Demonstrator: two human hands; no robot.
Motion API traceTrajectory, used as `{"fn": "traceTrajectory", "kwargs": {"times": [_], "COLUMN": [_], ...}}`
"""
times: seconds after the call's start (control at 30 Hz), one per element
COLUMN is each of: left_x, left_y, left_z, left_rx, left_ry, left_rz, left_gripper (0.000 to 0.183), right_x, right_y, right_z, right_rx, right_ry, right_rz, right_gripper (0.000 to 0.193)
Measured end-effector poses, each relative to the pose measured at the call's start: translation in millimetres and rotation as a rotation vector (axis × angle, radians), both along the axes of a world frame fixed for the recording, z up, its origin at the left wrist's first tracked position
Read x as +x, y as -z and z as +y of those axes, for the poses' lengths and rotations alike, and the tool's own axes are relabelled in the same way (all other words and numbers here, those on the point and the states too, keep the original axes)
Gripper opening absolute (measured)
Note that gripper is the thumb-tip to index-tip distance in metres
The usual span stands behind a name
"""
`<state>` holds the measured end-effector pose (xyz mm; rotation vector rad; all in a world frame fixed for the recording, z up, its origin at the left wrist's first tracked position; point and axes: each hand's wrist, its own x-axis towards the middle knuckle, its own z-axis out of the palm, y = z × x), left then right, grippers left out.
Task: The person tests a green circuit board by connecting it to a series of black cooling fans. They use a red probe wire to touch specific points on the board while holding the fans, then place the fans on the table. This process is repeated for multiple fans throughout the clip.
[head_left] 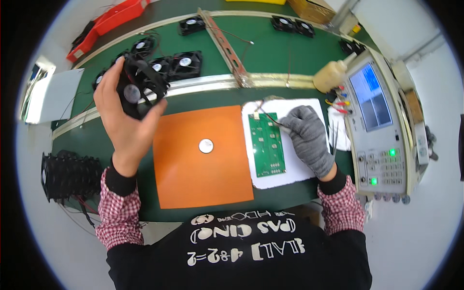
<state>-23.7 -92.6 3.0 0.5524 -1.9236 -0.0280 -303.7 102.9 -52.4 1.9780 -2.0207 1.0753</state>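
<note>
My bare left hand [119,118] is raised at the left, its fingers and thumb closed around a black cooling fan [131,94] with a round pale label on its hub. In a grey knit glove, my right hand [308,137] pinches a thin dark cable [269,116] over the upper right edge of a green circuit board [268,147]. The cable runs up and left towards a white connector [256,116] at the board's top corner; whether it is plugged in I cannot tell. Under the board lies a white pad [296,175].
An orange mat [203,181] bears a white round disc [206,146]. More fans [186,64] lie beyond the metal rail. Stacked fans [70,176] stand at far left. At right are a glue bottle [330,76], tweezers [334,137] and a tester with a screen [371,96].
</note>
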Motion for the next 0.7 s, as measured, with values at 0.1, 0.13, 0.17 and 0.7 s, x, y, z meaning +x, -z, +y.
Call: {"fn": "traceTrajectory", "kwargs": {"times": [0.1, 0.13, 0.17, 0.7], "left_x": [-3, -6, -12, -4], "left_y": [17, 22, 25, 31], "left_z": [31, 39, 43, 57], "left_rx": [0.24, 0.331, 0.312, -0.373], "left_ry": [0.331, 0.427, 0.469, 0.356], "left_rz": [-0.202, -0.324, -0.399, -0.528], "left_gripper": [0.084, 0.086, 0.089, 0.092], "right_x": [6, 8, 7, 2], "right_y": [4, 4, 6, 17], "right_z": [-1, -1, 0, -3], "right_rx": [0.226, 0.291, 0.253, 0.292], "right_ry": [-0.049, -0.004, -0.046, -0.146], "right_rz": [-0.691, -0.905, -0.789, -0.497], "right_gripper": [0.014, 0.014, 0.015, 0.017]}}
